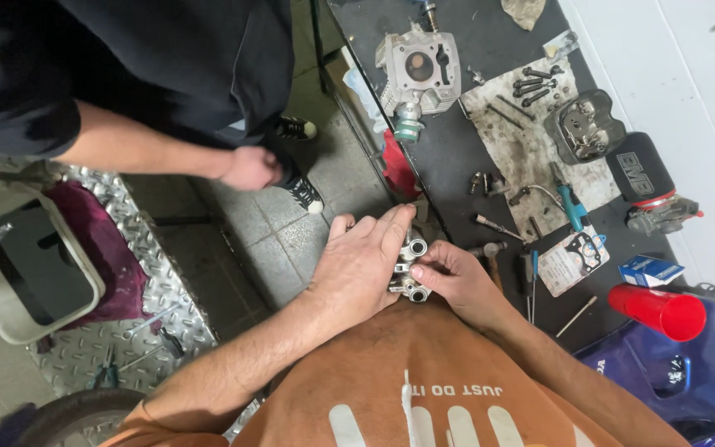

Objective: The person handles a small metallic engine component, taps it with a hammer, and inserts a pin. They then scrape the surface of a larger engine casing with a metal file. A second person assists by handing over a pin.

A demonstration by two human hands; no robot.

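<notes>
step: I'm gripping metal part (408,266) near bench (457,157) | left hand (362,265) wrapped over it | right hand (450,277) pinching its right side | next, I reckon: steady hold, careful turn

Your left hand (360,265) and right hand (454,277) clasp a small metal engine part (409,269) together; cylinder head (418,70), bolts (533,84), red cup (659,311) on the dark surface (448,157).

Cyl. head (418,70), bolts (533,84), red cup (659,311), hammer (491,257) on bench.
</notes>
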